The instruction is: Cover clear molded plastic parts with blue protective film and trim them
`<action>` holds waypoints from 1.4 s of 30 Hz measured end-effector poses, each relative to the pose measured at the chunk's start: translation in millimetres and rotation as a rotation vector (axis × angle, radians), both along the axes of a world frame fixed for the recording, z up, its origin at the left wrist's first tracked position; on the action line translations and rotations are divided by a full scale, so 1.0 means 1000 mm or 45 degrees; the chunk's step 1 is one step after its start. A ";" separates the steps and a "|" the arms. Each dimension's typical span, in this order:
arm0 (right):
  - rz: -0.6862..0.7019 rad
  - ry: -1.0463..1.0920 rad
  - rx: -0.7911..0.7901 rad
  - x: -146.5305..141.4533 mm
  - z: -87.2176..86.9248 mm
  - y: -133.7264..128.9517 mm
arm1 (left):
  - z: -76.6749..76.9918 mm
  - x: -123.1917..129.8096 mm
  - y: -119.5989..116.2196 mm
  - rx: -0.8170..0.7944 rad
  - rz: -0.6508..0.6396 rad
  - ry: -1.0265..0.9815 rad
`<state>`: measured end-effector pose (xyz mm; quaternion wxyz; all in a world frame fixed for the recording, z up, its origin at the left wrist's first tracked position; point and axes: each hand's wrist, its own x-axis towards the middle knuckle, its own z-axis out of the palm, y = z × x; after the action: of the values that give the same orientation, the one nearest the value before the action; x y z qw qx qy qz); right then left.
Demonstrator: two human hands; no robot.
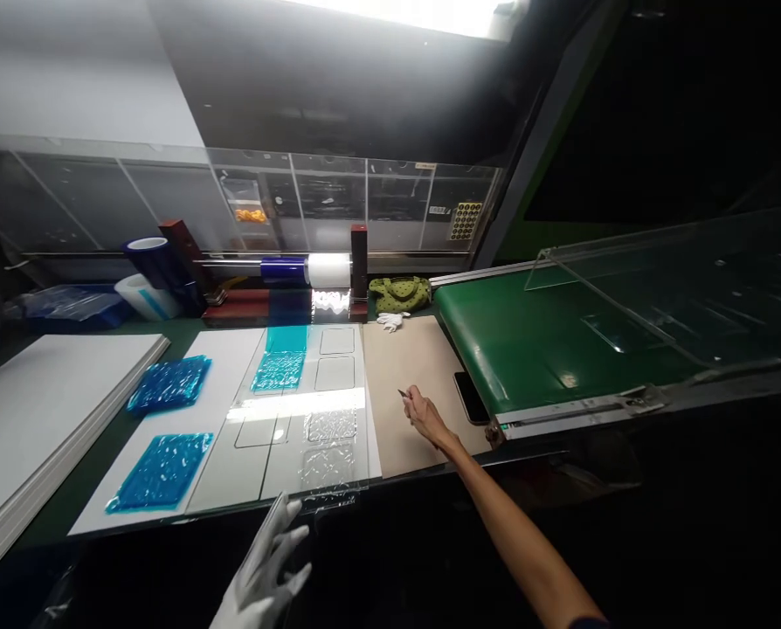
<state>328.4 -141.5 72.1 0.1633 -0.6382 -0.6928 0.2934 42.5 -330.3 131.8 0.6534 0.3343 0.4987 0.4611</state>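
My left hand (pixel 265 563), in a white glove, hovers at the table's front edge with its fingers apart and nothing in it. My bare right hand (pixel 425 418) is closed on a small pointed blade (pixel 402 393) above the brown board (pixel 397 362); most of the blade is hidden in the fingers. Left of it lie clear sheets with rounded outlines (pixel 335 373), several under wrinkled clear film (pixel 328 467). A strip of teal film (pixel 279 370) runs down from the blue roll (pixel 283 269), beside the white roll (pixel 328 270).
Two stacks of blue film pieces (pixel 161 472) lie on white paper, beside a thick stack of white sheets (pixel 56 402). A phone (pixel 471 397) lies against the green conveyor belt (pixel 554 328), which carries a clear panel (pixel 619 334). Behind are a green pouch (pixel 400 294) and a crumpled white glove (pixel 392 321).
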 end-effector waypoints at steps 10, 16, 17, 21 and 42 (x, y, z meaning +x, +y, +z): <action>0.337 0.781 -0.225 -0.028 0.125 -0.175 | 0.052 0.035 0.016 0.841 -0.631 1.380; 0.180 0.655 -0.175 -0.023 0.117 -0.206 | 0.069 0.054 0.008 0.949 -0.817 1.334; 0.165 0.659 -0.159 -0.022 0.113 -0.210 | 0.069 0.056 0.005 0.960 -0.818 1.321; 0.176 0.695 -0.116 -0.015 0.106 -0.224 | 0.071 0.063 -0.004 0.981 -0.846 1.294; 0.107 0.739 -0.286 -0.007 0.117 -0.241 | 0.102 0.088 -0.005 1.000 -1.029 1.304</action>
<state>321.3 -382.5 189.0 0.2705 -0.5127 -0.6062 0.5444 130.5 -334.9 233.4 0.2916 0.8709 0.3778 0.1169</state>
